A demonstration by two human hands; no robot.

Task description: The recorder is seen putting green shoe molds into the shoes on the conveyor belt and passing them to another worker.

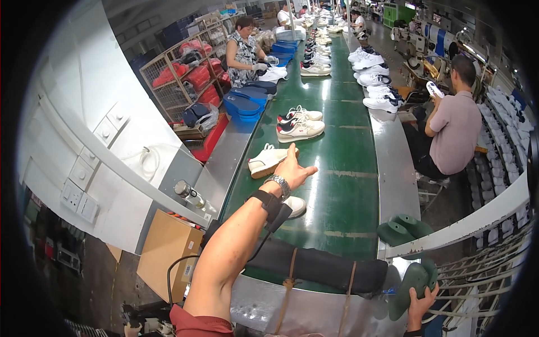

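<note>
My left hand [295,169] reaches over the green conveyor belt [345,196] with its fingers stretched and apart, holding nothing. A cream sneaker [266,161] lies beside its fingers; whether they touch it I cannot tell. Another light shoe [296,206] is partly hidden under my wrist. Just beyond stands a pair of cream sneakers [300,130] with red and dark collars. At the lower right my right hand [422,305] grips a pair of dark green shoe lasts [413,287]. A second pair of green lasts [402,229] rests on the metal ledge beside the white rail.
A black padded roll [331,268] is tied across the belt's near end. White sneakers [382,100] line the right ledge; blue insoles [245,104] are stacked left. A bottle [188,192] and cardboard box [163,253] stand near my left arm. Co-workers sit on both sides.
</note>
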